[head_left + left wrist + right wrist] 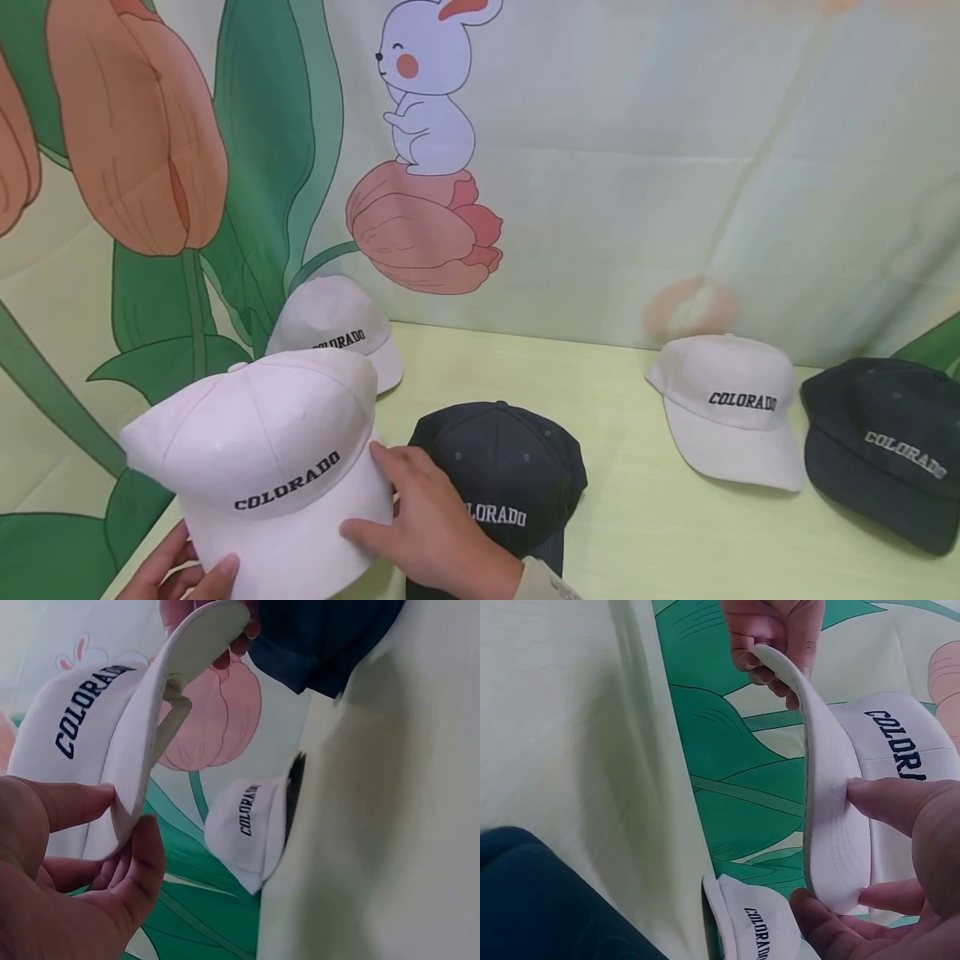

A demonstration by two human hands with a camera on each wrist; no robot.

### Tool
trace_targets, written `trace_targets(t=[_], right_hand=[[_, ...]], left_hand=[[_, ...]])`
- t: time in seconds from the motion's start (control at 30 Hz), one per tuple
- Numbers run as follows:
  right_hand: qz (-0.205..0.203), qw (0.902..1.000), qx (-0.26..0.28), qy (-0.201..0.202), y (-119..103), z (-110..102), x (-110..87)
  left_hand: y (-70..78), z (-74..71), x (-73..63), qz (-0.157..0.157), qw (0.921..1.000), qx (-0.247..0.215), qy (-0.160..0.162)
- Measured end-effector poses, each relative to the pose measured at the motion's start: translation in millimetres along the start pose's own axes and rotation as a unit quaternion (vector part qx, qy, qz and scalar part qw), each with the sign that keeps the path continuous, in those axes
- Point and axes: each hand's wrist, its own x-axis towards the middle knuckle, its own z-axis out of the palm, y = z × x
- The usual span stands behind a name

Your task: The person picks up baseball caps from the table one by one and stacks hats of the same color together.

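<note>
A white baseball cap with dark COLORADO lettering is held up off the table at the left of the head view. My left hand pinches one side of its brim, thumb on top and fingers beneath, as the left wrist view shows. On the opposite side of the brim, my right hand grips with its thumb on the upper face and fingers round the edge. Beneath my right hand stands a dark navy cap, its lettering partly covered by that hand. Behind the held cap sits another white cap, partly hidden.
Farther right on the pale green table are a white cap and a dark cap, side by side. A printed backdrop with tulips and a rabbit hangs along the table's back and left edges.
</note>
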Motion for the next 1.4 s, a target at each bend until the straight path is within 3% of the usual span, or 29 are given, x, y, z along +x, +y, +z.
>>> trace_targets(t=[0.3, 0.57, 0.7, 0.77, 0.97, 1.27, 1.4], right_hand=[[0.008, 0.9998, 0.018, 0.006, -1.0, -15.3, -6.9], [0.004, 0.9995, 0.015, 0.026, 1.4, -31.8, -13.8], [0.009, 0.9993, 0.012, 0.036, 2.5, -39.1, -18.4], [0.012, 0.9991, 0.009, 0.040, 3.0, -43.1, -21.0], [0.020, 0.9981, 0.008, 0.058, 6.1, -54.5, -29.8], [0.037, 0.9952, 0.007, 0.090, 15.9, -69.4, -45.0], [0.046, 0.9931, 0.012, 0.107, 21.3, -80.3, -54.7]], left_hand=[[20.1, 10.7, -6.1, 0.058, 0.9966, 0.056, -0.016], [45.8, 18.1, -7.0, 0.082, 0.9888, 0.101, -0.073], [58.0, 25.8, -11.3, 0.105, 0.9829, 0.128, -0.080], [63.0, 32.4, -15.9, 0.106, 0.9814, 0.149, -0.059], [70.6, 56.6, -31.9, 0.088, 0.9763, 0.191, 0.050], [89.9, 85.0, -40.6, 0.143, 0.9633, 0.215, 0.074], [100.7, 99.6, -43.7, 0.161, 0.9632, 0.204, 0.066]])
